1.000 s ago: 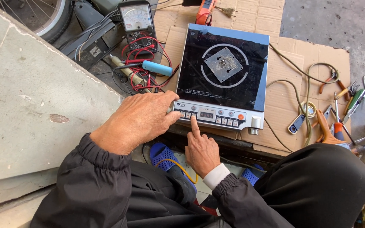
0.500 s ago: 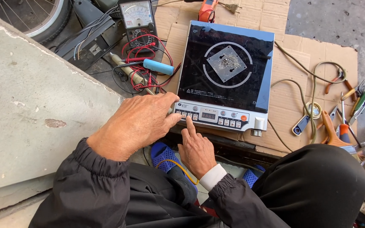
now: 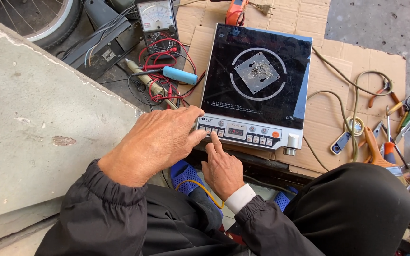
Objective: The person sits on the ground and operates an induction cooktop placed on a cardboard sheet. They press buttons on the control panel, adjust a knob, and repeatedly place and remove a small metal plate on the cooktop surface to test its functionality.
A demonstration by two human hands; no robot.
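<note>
Induction cooker (image 3: 257,80) sits on cardboard (image 3: 338,109), front edge at the person's knees. Left hand (image 3: 157,142) lies flat, gripping nothing, fingers steadying the cooker's near-left corner; right hand (image 3: 221,166) is curled, forefinger pressing the button panel (image 3: 240,132). Risk: metal plate (image 3: 257,72) on the glass could heat if the cooker starts.

My left hand (image 3: 155,142) lies palm down, fingers together and stretched toward two o'clock, thumb tucked along the near side. My right hand (image 3: 223,168) sits just below it at five o'clock, forefinger straight and pointing to twelve, the other fingers curled under. Both forearms, in dark sleeves, angle in from six o'clock; a white cuff shows at the right wrist.
</note>
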